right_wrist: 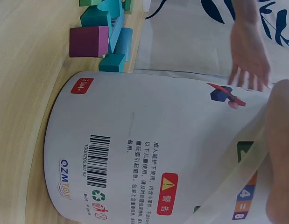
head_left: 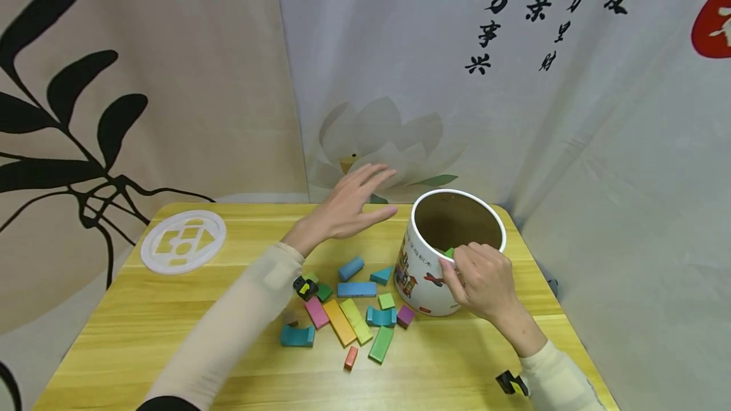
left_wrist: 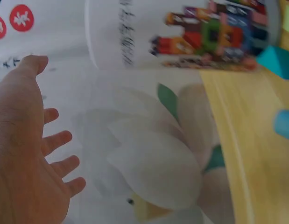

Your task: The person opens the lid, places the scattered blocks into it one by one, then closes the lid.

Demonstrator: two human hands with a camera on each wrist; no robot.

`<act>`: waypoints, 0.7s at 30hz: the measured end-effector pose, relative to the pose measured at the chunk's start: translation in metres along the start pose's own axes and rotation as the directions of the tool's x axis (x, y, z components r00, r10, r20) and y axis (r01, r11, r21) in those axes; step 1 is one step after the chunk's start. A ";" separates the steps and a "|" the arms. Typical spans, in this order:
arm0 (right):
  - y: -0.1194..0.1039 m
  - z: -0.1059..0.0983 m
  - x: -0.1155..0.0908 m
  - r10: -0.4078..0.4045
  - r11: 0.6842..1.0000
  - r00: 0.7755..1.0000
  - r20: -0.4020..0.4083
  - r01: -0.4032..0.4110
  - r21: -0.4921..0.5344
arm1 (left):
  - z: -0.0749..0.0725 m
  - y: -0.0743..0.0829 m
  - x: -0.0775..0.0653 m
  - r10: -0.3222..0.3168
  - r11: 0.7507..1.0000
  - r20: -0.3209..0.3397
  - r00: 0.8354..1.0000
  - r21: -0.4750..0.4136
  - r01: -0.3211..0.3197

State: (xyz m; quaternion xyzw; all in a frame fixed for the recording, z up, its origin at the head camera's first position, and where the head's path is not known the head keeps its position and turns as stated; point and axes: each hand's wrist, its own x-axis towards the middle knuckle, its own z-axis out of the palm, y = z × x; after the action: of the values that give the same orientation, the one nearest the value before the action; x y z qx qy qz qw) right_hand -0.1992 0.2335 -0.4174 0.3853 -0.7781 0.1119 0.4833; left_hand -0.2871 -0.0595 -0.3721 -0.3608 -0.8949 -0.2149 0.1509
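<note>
1. White bucket [head_left: 425, 265] stands near the worktop's [head_left: 114, 335] far right corner; loose blocks [head_left: 356, 321] lie towards its middle, the lid [head_left: 151, 247] by the far left corner.
2. Right hand [head_left: 482, 278] grips the bucket's near rim; whether it also holds the green piece [head_left: 449, 252] there, I cannot tell.
3. Left hand [head_left: 351, 205] is spread wide, holding nothing.
4. Steadying the bucket seems the step; the next move calls for a firm rim grip.

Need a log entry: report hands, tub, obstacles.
Left hand open, empty. Right hand gripping tub at rim. Tub upright on table. Loose blocks close on tub's left.
</note>
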 end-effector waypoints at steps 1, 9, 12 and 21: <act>0.000 0.000 0.000 0.000 1.000 1.000 0.001 0.000 0.000 | 0.001 -0.004 -0.004 -0.011 1.000 0.009 1.000 -0.001 0.011; -0.001 0.000 0.000 -0.001 1.000 1.000 0.003 0.001 0.001 | 0.021 -0.032 -0.038 -0.057 0.998 0.067 0.996 -0.010 0.057; 0.000 -0.001 0.000 0.000 1.000 1.000 0.001 0.000 0.001 | 0.034 -0.039 -0.050 -0.069 0.997 0.101 0.992 -0.012 0.070; 0.000 -0.001 -0.001 0.005 1.000 1.000 0.006 -0.005 -0.001 | 0.073 -0.045 -0.081 -0.169 0.985 0.307 0.936 0.015 0.173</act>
State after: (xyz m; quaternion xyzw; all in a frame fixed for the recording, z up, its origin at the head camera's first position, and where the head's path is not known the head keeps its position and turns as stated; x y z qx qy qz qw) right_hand -0.1984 0.2341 -0.4180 0.3834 -0.7807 0.1113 0.4808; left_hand -0.2715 -0.0995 -0.4819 -0.3115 -0.9341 -0.1740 -0.0117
